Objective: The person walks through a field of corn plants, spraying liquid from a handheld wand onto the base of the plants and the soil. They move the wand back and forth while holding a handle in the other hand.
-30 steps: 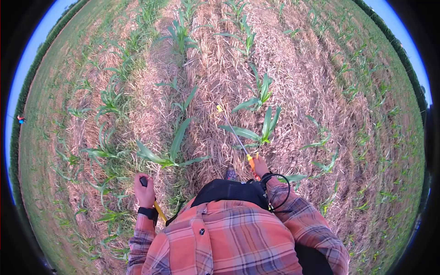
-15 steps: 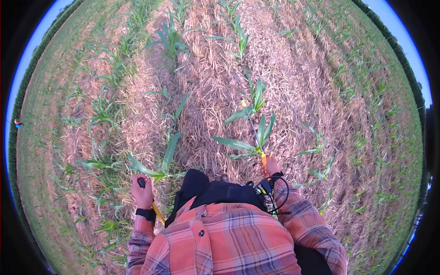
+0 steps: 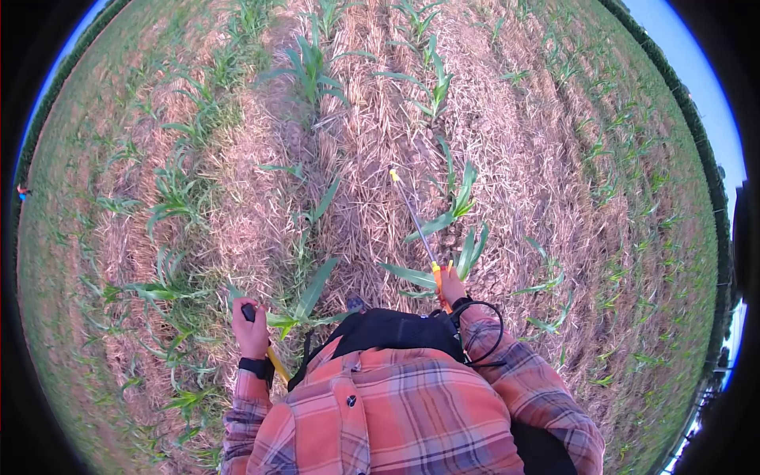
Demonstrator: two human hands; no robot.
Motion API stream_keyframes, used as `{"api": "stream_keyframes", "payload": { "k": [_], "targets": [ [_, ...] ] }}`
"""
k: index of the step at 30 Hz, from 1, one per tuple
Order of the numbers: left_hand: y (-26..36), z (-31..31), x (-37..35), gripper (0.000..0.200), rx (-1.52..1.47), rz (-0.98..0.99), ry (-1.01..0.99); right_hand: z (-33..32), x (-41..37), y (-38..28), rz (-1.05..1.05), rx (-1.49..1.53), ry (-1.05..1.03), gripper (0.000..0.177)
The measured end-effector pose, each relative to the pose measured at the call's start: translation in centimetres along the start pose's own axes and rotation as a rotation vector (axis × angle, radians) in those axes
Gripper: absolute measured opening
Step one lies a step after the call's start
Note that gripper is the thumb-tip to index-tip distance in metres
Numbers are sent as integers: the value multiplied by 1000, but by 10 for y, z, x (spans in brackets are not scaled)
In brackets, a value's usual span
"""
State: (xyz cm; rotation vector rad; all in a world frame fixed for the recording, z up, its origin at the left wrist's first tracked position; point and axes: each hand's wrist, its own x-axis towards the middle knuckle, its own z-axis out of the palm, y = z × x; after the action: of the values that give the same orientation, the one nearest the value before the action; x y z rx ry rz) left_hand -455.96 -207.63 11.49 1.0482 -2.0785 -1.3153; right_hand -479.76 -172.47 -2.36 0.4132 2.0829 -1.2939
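Observation:
My left hand [image 3: 251, 332] is wrapped round the black grip [image 3: 248, 313] of a yellow pump lever [image 3: 278, 364], low at the left of my body. In my right hand [image 3: 451, 286] is the orange and yellow handle of a spray wand [image 3: 412, 212]. Its thin tube points forward and a little left, and the yellow nozzle [image 3: 393, 174] hangs over dry straw between two rows. Just right of the wand stands a young corn plant [image 3: 461, 202]. Another corn plant [image 3: 410, 275] is beside my right hand. A black hose [image 3: 499, 328] loops by my right wrist.
Rows of young corn [image 3: 309, 71] run ahead through straw-covered soil [image 3: 364, 127]. A corn plant [image 3: 305, 305] grows near my left hand. Far off at the left edge is a small figure of a person [image 3: 23, 192]. A dark tree line [image 3: 681, 87] borders the field.
The wand's nozzle has swung left, from beside a corn plant to over the straw. My right hand has shifted slightly left. The plants ahead have moved lower in view.

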Motion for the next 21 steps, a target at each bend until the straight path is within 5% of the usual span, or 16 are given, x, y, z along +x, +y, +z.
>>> {"api": "stream_keyframes", "payload": {
  "k": [4,8,21],
  "targets": [
    [17,-2,22,12,-107,-131,23,32,2,-29,-171,-148,-40,31],
    [35,-1,35,12,-123,-188,-14,44,-9,-59,-35,-142,-130,27],
    [79,60,111,12,-105,-115,84,16,104,-100,-158,-121,-55,32]
  ]
}}
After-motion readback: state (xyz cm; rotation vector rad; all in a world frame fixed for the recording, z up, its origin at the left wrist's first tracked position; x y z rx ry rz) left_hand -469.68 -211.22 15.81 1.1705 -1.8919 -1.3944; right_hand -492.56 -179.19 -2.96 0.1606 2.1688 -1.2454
